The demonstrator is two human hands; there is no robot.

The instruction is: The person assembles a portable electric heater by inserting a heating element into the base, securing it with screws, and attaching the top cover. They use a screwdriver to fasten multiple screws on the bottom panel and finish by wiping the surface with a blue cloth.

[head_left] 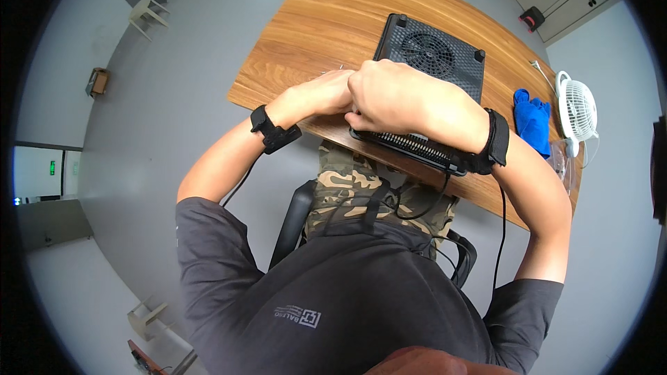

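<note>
A black laptop cooling pad (458,62) lies on the wooden table in front of me, with a round fan grille and small feet on its upper face. Over its left part my right hand (389,97) is closed, fingers curled and thumb tucked below. Whatever it grips, if anything, is hidden. My left hand (335,94) meets it at the pad's left edge, its fingers covered by the right hand. Just beyond the left hand are a few tiny pale bits (338,69) on the wood, too small to name.
Right of the pad, a blue cloth (532,121) lies crumpled beside a white fan (577,107) and a clear plastic bag (560,156). A white cable (540,69) runs near the table's right edge. Black cables hang from my wrist straps. The wooden table (299,35) has a near edge at my lap.
</note>
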